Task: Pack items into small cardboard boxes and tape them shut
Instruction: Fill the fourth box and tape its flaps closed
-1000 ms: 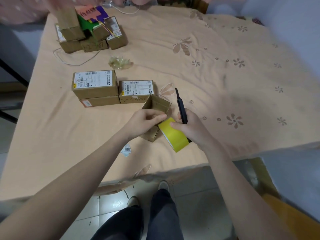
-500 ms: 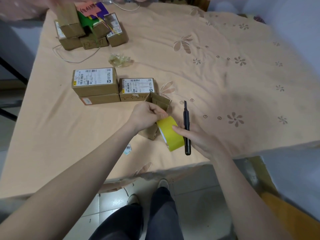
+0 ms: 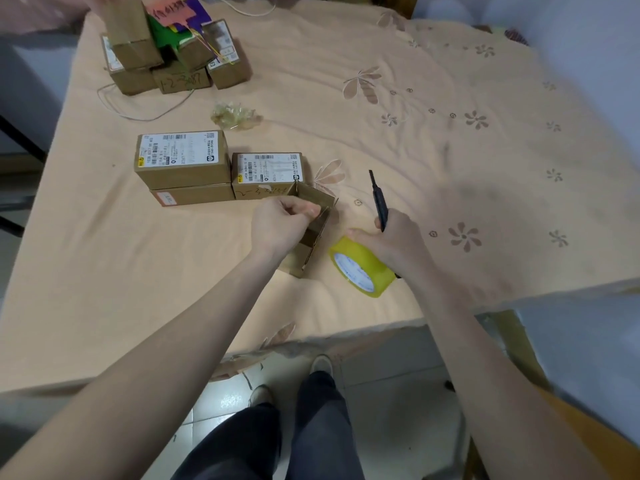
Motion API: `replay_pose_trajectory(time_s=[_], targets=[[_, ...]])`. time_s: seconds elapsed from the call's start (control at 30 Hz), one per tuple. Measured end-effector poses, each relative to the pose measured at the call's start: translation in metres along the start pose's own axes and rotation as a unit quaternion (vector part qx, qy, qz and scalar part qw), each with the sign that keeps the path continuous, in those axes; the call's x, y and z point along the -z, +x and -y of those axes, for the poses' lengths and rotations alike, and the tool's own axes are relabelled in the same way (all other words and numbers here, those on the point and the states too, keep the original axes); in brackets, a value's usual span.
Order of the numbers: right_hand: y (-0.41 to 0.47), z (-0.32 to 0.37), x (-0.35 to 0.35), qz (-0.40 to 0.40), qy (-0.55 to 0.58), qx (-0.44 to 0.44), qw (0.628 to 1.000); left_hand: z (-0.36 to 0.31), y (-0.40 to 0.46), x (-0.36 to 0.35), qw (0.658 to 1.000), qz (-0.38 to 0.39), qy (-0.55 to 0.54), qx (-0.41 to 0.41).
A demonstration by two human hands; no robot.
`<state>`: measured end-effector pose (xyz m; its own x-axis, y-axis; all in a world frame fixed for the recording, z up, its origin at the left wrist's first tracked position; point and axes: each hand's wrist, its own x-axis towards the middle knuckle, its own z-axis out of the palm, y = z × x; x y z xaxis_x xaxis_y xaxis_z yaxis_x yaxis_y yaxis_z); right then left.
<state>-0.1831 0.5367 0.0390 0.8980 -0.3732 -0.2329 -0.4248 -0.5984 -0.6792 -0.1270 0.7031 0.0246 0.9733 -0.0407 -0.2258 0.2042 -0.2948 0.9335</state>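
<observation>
Small open cardboard box (image 3: 313, 216) near the front edge of the tabletop (image 3: 104, 265), flaps up, touching the front corner of a labelled sealed box (image 3: 268, 174); contents hidden behind the hand. Left hand (image 3: 280, 225) over the near side of the box, grip closed in a pinch at the rim, on a flap or a tape end; which of the two cannot be told. Roll of yellow tape (image 3: 362, 266) just beside the box to the right, now clear of it with a gap of cloth between, where half a second earlier it lay against the box under the left fingers. Right hand (image 3: 394, 242) on top of the roll, grip curled round it while also clamping a black cutter (image 3: 379, 202) whose tip points away from the person; half a second earlier flatter on the cloth with the cutter lying alongside. Drawn apart in this way, probably to pay out a length of tape from box to roll, though no strip is visible between them; sealing step judged begun, not finished, with the cutter kept ready for the cut. Further out: two stacked sealed boxes (image 3: 183, 161) to the left of the labelled one, a crumpled wad of clear film (image 3: 235, 114) behind them, and at the far left corner a pile of boxes (image 3: 166, 53) with coloured paper (image 3: 176, 19) and a loose cord (image 3: 138, 112). Below the table edge, dark trousers (image 3: 294, 441) and shoes (image 3: 320, 363) on a tiled floor (image 3: 398, 410).
</observation>
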Motion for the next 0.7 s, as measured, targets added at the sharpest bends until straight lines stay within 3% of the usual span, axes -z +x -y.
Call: replay_pose_trajectory(time_s=[0.3, 0.7], targets=[[0.022, -0.002, -0.029, 0.035, -0.161, 0.031, 0.986, 0.034, -0.005, -0.005, 0.994, -0.062, -0.003, 0.085], [0.038, -0.013, -0.046, 0.046, -0.163, 0.016, 0.985, 0.059, 0.009, -0.016, 0.991, -0.075, -0.001, 0.115]])
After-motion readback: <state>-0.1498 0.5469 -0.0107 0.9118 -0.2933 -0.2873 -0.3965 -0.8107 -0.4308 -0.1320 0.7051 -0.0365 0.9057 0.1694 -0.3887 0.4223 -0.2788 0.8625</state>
